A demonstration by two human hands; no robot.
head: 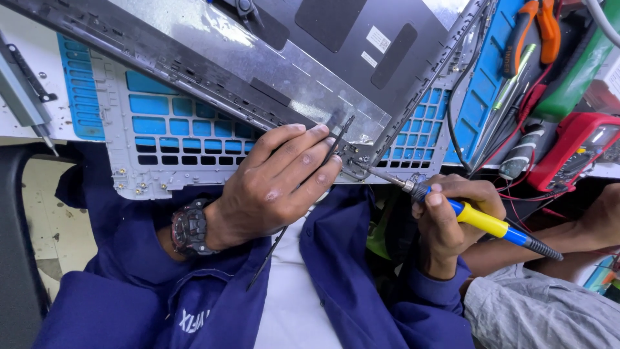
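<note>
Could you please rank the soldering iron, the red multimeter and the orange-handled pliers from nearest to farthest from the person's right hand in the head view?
1. Soldering iron: held in the right hand, its tip toward the laptop hinge corner.
2. Red multimeter: up and to the right, on the bench edge.
3. Orange-handled pliers: farthest, at the picture's top right corner.

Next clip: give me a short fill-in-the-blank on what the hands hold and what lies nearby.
1. The right hand holds a soldering iron with a ____ and blue handle.
2. The left hand holds black ____ against the laptop lid.
3. The left wrist wears a ____.
4. The meter at the right edge is ____.

Missing: yellow; tweezers; watch; red
</note>
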